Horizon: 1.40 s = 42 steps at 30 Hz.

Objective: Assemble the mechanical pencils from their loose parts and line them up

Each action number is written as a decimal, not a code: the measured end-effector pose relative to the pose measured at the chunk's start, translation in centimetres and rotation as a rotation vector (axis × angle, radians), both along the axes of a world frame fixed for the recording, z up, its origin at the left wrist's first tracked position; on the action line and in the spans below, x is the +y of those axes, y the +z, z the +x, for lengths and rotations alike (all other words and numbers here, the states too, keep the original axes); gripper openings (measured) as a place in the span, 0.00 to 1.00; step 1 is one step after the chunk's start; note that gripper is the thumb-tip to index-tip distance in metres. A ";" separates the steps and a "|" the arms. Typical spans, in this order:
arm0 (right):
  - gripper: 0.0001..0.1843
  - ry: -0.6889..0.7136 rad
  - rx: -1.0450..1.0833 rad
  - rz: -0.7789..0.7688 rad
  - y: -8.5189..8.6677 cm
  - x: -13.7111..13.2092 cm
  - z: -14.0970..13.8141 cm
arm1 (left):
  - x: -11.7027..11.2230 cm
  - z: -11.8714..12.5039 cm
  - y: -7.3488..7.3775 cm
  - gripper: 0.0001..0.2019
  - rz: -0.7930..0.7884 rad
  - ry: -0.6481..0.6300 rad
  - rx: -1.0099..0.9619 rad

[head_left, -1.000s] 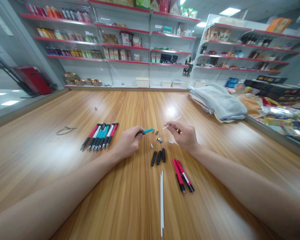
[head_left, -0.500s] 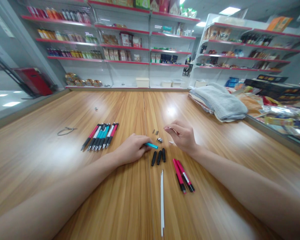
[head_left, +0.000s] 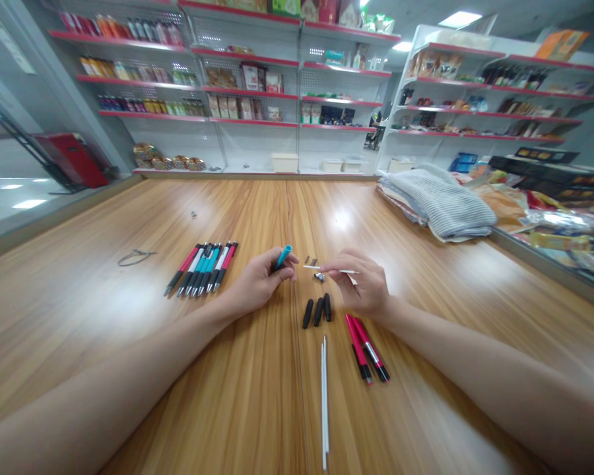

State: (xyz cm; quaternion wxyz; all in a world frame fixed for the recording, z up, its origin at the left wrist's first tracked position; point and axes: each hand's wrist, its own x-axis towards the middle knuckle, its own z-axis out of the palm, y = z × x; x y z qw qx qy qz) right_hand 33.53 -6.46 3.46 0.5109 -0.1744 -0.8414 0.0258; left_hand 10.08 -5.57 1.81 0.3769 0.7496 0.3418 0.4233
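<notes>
Grip L: L hand (head_left: 260,282) clenched on teal pen barrel (head_left: 283,256), thumb + fingers round its lower end, barrel tilted up, top end pointing far-right.

Grip R: R hand (head_left: 363,285) pinching thin white ink refill (head_left: 329,268) btw thumb + fingertips, refill almost level, free end pointing left toward teal barrel, close to it but not touching.

Btw hands: small metal pen parts (head_left: 319,277) on table, right under refill; small dark bits (head_left: 309,261) just far of them, too small to name exactly.

Near R hand: 3 black pen grips (head_left: 318,311) side by side, just left of R hand; 2 red pen barrels (head_left: 363,348) w/ black ends, on near side of R hand, tips close together.

Nearer still: 2 long white refills (head_left: 324,402) lying almost parallel, near-left of red barrels.

Left of L hand: row of assembled pens (head_left: 201,268) in red, white + teal, close together, tips pointing near-left.

Further left: thin dark cord loop (head_left: 136,257) lying flat.

Surface: wood-grain tabletop (head_left: 103,330) under everything.

Right: folded striped cloth (head_left: 440,206) near table's far-right corner; heap of packaged goods (head_left: 539,224) beyond table's right edge.

Far: white shelves (head_left: 250,142) w/ red edges, stocked w/ packaged goods; red hand cart (head_left: 72,160) far left.
</notes>
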 end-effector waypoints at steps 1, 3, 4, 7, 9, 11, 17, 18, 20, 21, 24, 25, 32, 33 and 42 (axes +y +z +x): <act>0.11 0.021 -0.009 0.018 0.0 -0.2 -0.1 | 0.0 0.0 0.0 0.10 -0.022 -0.010 -0.025; 0.13 0.052 -0.027 0.046 0.0 -0.4 -0.3 | -0.1 0.0 -0.1 0.12 -0.065 -0.017 -0.069; 0.13 0.061 -0.035 0.056 -0.1 -0.4 -0.3 | -0.1 0.0 -0.1 0.12 -0.086 -0.013 -0.086; 0.13 0.064 -0.049 0.067 -0.1 -0.3 -0.2 | -0.2 0.1 0.1 0.11 -0.126 -0.001 -0.133; 0.13 0.063 -0.057 0.068 -0.1 -0.2 -0.2 | -0.3 0.1 0.3 0.11 -0.145 -0.014 -0.157; 0.13 0.064 -0.065 0.069 -0.1 -0.2 -0.1 | -0.4 0.2 0.5 0.11 -0.172 -0.027 -0.185; 0.10 0.083 -0.119 0.053 0.1 -0.2 -0.3 | -0.8 0.4 0.9 0.15 -0.259 -0.066 -0.224; 0.10 0.087 -0.127 0.049 0.1 -0.2 -0.3 | -0.9 0.4 0.9 0.15 -0.262 -0.071 -0.224; 0.10 0.089 -0.133 0.044 0.1 -0.1 -0.3 | -0.9 0.5 0.9 0.15 -0.282 -0.069 -0.244; 0.10 0.087 -0.133 0.044 0.0 -0.1 -0.3 | -0.8 0.6 0.8 0.15 -0.307 -0.056 -0.280; 0.11 0.070 -0.127 0.044 -0.1 0.0 -0.2 | -0.1 0.5 0.4 0.13 -0.470 0.013 -0.483; 0.11 0.066 -0.128 0.044 -0.2 0.0 -0.1 | 0.2 0.4 0.2 0.12 -0.541 0.039 -0.560; 0.10 0.058 -0.138 0.046 -0.2 0.0 -0.2 | 1.1 -0.3 0.0 0.12 -0.781 0.114 -0.725; 0.10 0.059 -0.138 0.047 -0.2 0.0 -0.2 | 1.0 -0.2 0.0 0.12 -0.790 0.097 -0.713; 0.12 0.057 -0.146 0.055 -0.3 0.1 -0.1 | 0.1 0.1 0.4 0.14 -0.826 -0.083 -0.613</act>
